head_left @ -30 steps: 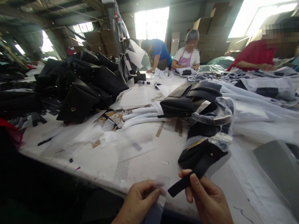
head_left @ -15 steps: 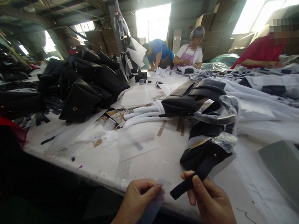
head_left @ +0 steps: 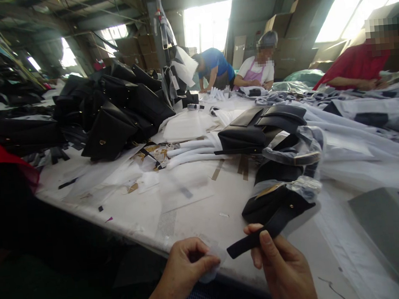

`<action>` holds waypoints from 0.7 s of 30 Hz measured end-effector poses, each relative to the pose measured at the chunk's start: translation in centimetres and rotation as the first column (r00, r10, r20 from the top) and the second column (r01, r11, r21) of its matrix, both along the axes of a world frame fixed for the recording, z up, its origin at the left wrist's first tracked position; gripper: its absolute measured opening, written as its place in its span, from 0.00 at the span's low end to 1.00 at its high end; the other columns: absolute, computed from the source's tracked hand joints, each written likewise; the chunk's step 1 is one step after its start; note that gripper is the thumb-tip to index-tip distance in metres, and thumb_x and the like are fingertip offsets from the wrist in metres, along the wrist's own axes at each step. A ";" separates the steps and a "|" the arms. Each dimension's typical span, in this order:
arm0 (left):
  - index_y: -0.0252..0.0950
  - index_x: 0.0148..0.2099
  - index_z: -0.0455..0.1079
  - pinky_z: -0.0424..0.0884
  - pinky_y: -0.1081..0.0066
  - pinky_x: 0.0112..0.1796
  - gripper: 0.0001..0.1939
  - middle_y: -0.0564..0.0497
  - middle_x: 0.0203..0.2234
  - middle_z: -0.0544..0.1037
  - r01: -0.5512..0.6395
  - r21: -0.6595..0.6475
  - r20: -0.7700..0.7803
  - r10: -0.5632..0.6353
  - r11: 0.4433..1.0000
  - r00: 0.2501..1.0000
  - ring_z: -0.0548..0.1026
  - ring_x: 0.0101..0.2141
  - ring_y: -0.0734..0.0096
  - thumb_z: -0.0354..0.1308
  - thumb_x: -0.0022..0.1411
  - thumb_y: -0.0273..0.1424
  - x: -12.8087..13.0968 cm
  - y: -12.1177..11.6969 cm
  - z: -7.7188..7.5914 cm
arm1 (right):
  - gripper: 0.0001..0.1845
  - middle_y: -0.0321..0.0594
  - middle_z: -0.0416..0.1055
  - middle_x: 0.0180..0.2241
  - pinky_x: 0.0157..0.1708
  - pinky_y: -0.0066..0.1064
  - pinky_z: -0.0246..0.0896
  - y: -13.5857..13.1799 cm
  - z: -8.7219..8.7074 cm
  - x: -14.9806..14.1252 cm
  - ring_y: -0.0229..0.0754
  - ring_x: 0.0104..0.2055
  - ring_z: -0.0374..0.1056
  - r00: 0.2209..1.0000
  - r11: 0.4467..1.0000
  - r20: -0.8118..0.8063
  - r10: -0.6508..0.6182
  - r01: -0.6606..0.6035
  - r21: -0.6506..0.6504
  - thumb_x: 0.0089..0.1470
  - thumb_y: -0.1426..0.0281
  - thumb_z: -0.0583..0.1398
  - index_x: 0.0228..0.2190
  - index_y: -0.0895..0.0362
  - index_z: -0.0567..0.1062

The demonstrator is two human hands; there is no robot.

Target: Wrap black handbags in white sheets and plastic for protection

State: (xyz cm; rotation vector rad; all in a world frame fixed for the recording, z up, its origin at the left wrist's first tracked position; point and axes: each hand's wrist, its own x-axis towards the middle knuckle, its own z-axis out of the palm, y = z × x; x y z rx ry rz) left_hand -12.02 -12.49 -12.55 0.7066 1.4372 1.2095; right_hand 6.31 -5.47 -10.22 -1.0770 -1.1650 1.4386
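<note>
Between the thumb and fingers of my left hand (head_left: pixel 188 268) is a thin translucent plastic sheet (head_left: pixel 211 269), low at the table's front edge. My right hand (head_left: pixel 282 265) pinches a flat black strap (head_left: pixel 253 242) near its free end, which points left toward the sheet. The strap runs up to a black handbag (head_left: pixel 267 202) lying on the table, with a small gold stud on the strap. Clear wrapping (head_left: pixel 306 186) covers part of this bag. Sheet and strap end are a little apart.
Another black bag (head_left: pixel 243 134) with a wrapped handle lies behind. A heap of black bags (head_left: pixel 114 114) stands at the left, white paper rolls (head_left: pixel 193 154) in the middle. A grey object (head_left: pixel 387 231) is at right. Several people work across the table (head_left: pixel 197 214).
The plastic sheet in my left hand has bunched up and hangs less far down. My right hand still grips the strap, almost unmoved. The view has shifted slightly.
</note>
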 end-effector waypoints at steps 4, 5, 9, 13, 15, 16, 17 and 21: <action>0.33 0.23 0.68 0.63 0.75 0.24 0.22 0.52 0.18 0.74 -0.015 0.024 -0.003 0.016 1.000 1.000 0.69 0.21 0.75 0.75 0.41 0.41 0.2 0.0 0.0 | 0.22 0.35 0.66 0.17 0.30 0.34 0.62 0.1 0.2 -0.2 0.42 0.25 0.64 1.000 1.000 -0.019 -0.007 0.007 0.001 0.53 0.50 0.65 0.37 0.56 0.83; 0.33 0.23 0.67 0.63 0.75 0.24 0.21 0.52 0.18 0.74 -0.019 0.030 0.000 0.019 0.999 1.000 0.69 0.21 0.75 0.76 0.40 0.40 0.2 0.0 0.0 | 0.22 0.35 0.66 0.17 0.29 0.34 0.62 0.1 0.2 -0.2 0.42 0.25 0.64 1.000 1.000 -0.023 -0.003 0.003 0.003 0.53 0.50 0.65 0.37 0.56 0.83; 0.33 0.23 0.69 0.63 0.74 0.24 0.20 0.51 0.18 0.75 -0.003 0.017 0.047 0.002 1.000 0.999 0.69 0.21 0.74 0.76 0.39 0.39 0.3 0.0 -0.4 | 0.22 0.35 0.66 0.17 0.30 0.35 0.63 0.1 0.3 -0.3 0.42 0.25 0.64 0.999 1.000 -0.035 0.006 -0.006 -0.002 0.53 0.51 0.66 0.38 0.56 0.83; 0.32 0.24 0.72 0.64 0.74 0.24 0.19 0.50 0.19 0.76 0.028 0.007 0.069 -0.028 1.000 0.997 0.70 0.21 0.73 0.76 0.40 0.39 0.6 0.1 -0.4 | 0.22 0.35 0.66 0.17 0.31 0.35 0.63 0.1 0.2 -0.4 0.41 0.25 0.64 0.999 1.000 -0.036 0.000 -0.001 -0.006 0.53 0.51 0.65 0.37 0.56 0.83; 0.32 0.25 0.72 0.63 0.74 0.24 0.19 0.50 0.18 0.75 0.046 0.002 0.079 -0.046 0.999 0.996 0.70 0.21 0.74 0.75 0.41 0.40 0.9 0.2 -0.2 | 0.22 0.35 0.67 0.18 0.32 0.35 0.64 0.1 0.1 -0.3 0.41 0.25 0.64 1.000 1.000 -0.030 0.000 0.000 -0.007 0.53 0.50 0.65 0.37 0.57 0.83; 0.32 0.25 0.72 0.63 0.74 0.24 0.19 0.51 0.18 0.75 0.051 0.001 0.082 -0.051 0.999 0.995 0.69 0.20 0.74 0.75 0.42 0.40 1.0 0.2 0.0 | 0.23 0.36 0.68 0.18 0.33 0.36 0.64 0.1 0.0 -0.3 0.41 0.25 0.64 1.000 1.000 -0.026 0.002 -0.003 -0.008 0.53 0.50 0.66 0.38 0.57 0.83; 0.32 0.25 0.72 0.63 0.74 0.24 0.19 0.51 0.18 0.74 0.056 0.000 0.082 -0.056 0.998 0.995 0.69 0.20 0.74 0.75 0.42 0.40 1.1 0.3 0.2 | 0.23 0.36 0.69 0.18 0.34 0.36 0.64 0.1 -0.2 -0.2 0.41 0.25 0.64 1.000 1.000 -0.022 0.007 -0.007 -0.008 0.52 0.50 0.66 0.38 0.57 0.83; 0.31 0.25 0.74 0.62 0.75 0.23 0.19 0.51 0.18 0.74 0.060 -0.004 0.044 -0.060 0.998 0.997 0.68 0.20 0.74 0.74 0.43 0.41 1.3 1.0 0.7 | 0.22 0.34 0.68 0.18 0.40 0.37 0.64 0.3 -0.5 -0.1 0.40 0.26 0.65 0.999 0.999 -0.014 0.032 -0.032 -0.012 0.53 0.51 0.65 0.38 0.57 0.83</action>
